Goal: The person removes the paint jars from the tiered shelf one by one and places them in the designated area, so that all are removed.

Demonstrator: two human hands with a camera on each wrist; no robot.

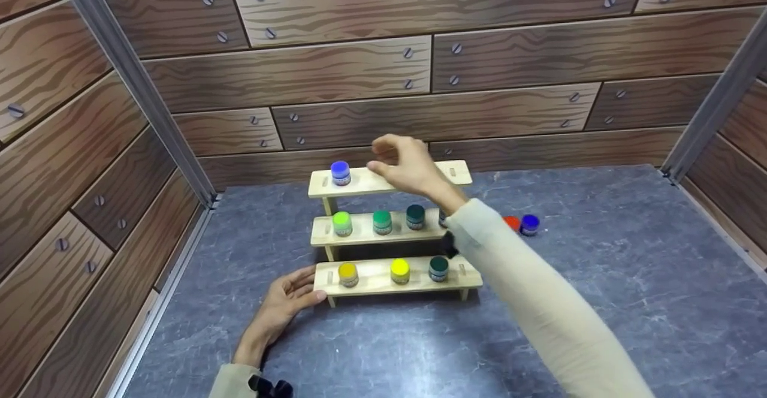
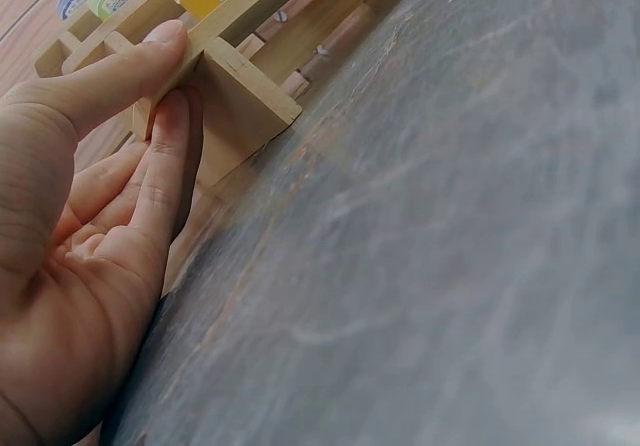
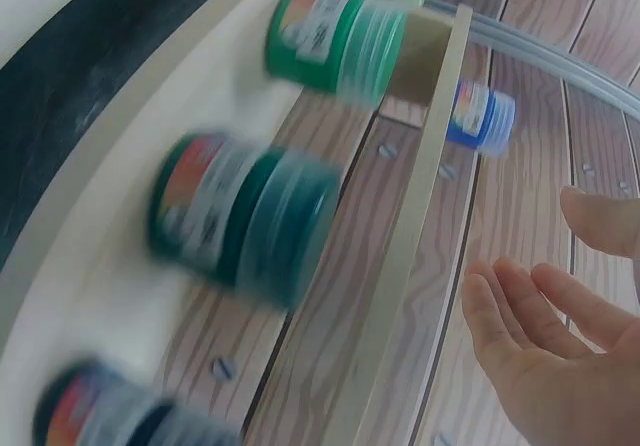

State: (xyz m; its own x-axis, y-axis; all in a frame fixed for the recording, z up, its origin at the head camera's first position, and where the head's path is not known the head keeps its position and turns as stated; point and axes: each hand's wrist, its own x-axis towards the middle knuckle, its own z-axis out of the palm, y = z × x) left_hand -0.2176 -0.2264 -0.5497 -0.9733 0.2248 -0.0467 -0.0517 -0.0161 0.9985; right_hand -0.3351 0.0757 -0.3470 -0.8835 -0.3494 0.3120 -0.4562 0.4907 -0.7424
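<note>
A three-tier wooden display stand [image 1: 383, 237] holds small paint jars. My left hand [image 1: 286, 299] grips the left end of its lowest step; in the left wrist view the thumb [image 2: 120, 76] lies on top and the fingers are beneath. Over the top step hovers my right hand [image 1: 407, 164], fingers loosely bent with nothing between them, right of a violet-blue paint jar [image 1: 340, 173]. On the middle step stand a light green jar [image 1: 342, 224], a green jar [image 1: 382, 222], a dark teal jar [image 1: 415, 217] and one partly behind the sleeve. Ochre, yellow and dark green jars [image 1: 438, 269] line the lowest step.
On the grey marbled tabletop [image 1: 198, 326], right of the stand, are a red jar [image 1: 511, 224], partly covered by the right sleeve, and a blue jar [image 1: 530, 225]. Wood-patterned panels [image 1: 371, 68] with metal corner strips enclose the back and sides.
</note>
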